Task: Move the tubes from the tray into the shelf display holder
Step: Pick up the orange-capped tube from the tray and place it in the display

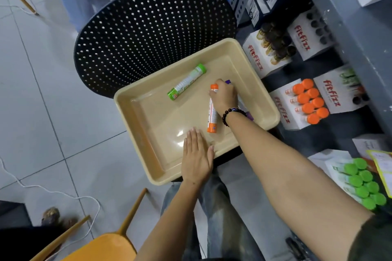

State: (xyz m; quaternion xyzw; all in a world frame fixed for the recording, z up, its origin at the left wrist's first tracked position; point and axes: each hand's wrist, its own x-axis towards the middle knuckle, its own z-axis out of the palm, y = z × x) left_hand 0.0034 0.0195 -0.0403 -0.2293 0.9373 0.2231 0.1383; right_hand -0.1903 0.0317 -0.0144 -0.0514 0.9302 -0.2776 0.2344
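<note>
Head view looks down on a beige plastic tray (pixel 148 133) resting on a black perforated chair (pixel 148 27), with the shelf running along the 3 o'clock side. Left hand (pixel 197 159) lies flat on the tray's near rim at about 6 o'clock, its fingers (pixel 194 136) straight, close together and gripping nothing. Right hand (pixel 224 96), a dark bead bracelet (pixel 231 113) at its wrist, sits toward the tray's 3 o'clock side with fingers curled around the top of an orange-capped tube (pixel 212 116), whose lower end is on the tray floor. A purple tube (pixel 250 115) lies mostly hidden under that hand and wrist; whether the hand also holds it cannot be told. A green-capped tube (pixel 186 81) lies loose on the tray floor toward 11 o'clock, well apart from both hands. On the shelf, a white "fitfizz" display holder (pixel 284 108) carries upright orange-capped tubes, and at 4 o'clock a second holder (pixel 335 167) carries green-capped ones.
</note>
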